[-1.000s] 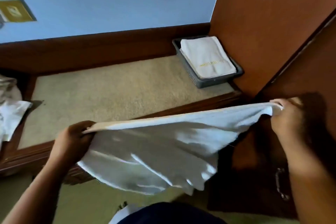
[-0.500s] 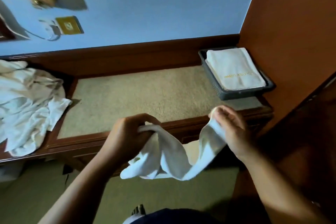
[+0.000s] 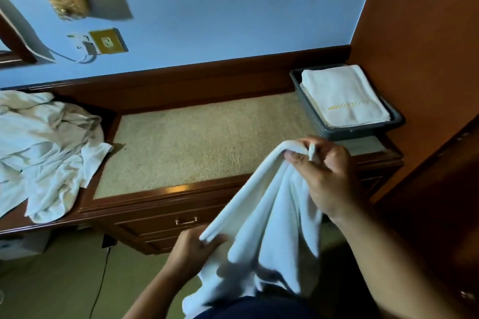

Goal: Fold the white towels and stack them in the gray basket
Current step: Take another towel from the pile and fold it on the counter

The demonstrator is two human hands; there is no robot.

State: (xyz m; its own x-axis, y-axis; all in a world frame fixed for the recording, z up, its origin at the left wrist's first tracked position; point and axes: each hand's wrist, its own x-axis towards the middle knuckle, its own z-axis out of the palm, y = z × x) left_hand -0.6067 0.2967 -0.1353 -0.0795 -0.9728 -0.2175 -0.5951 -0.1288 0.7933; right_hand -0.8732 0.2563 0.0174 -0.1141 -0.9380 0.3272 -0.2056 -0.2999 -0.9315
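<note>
Holds a towel (image 3: 272, 215) up in the air between both hands, in front of the desk (image 3: 194, 142). Keeps its long axis on a slant, from the top end at the right fingers down and leftward to the left fingers. Lets the loose remainder droop in soft lengthwise folds below both, toward the lap. Points the upper end up and away, toward the basket (image 3: 347, 130).

Right hand (image 3: 329, 176): fingers (image 3: 298, 160) curled tight with the thumb against them, pinching the bunched top of the towel, a small tab of cloth poking out beside the knuckles.

Left hand (image 3: 191, 248): lower and nearer the body, fingers (image 3: 211, 241) closed round the doubled edge, pinching its layers together, fingertips partly hidden under cloth.

Just beyond the right fingers, at the desk's far right corner: the basket, with folded towels (image 3: 344, 96) lying flat inside, gold lettering on the top one.

Well off to the left of the left fingers: a crumpled pile (image 3: 44, 153) of unfolded towels on the desk's left part.

Just above the left fingers, on the desk front: a drawer pull (image 3: 186, 221).
</note>
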